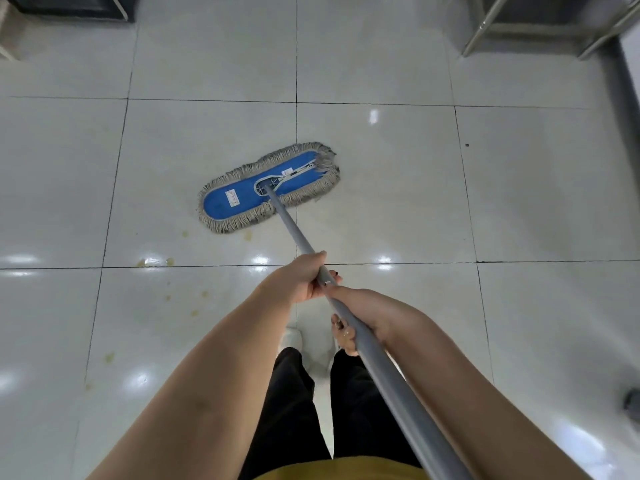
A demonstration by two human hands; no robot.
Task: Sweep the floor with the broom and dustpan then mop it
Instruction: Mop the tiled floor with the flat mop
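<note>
Both the left hand and the right hand curl round the long grey metal mop pole.
The left hand sits nearer the flat blue mop head with grey cotton fringe, which lies flat on glossy white floor tiles, yellowish stains just beside it. The pole seems light and stiff, the fringe soft; this mid-pole hold suits pushing.

Tiled floor open on all sides of the mop head; handle slants across the near middle. Dark cabinet base blocks the far left corner, metal frame legs the far right. Small dark object at right edge.
</note>
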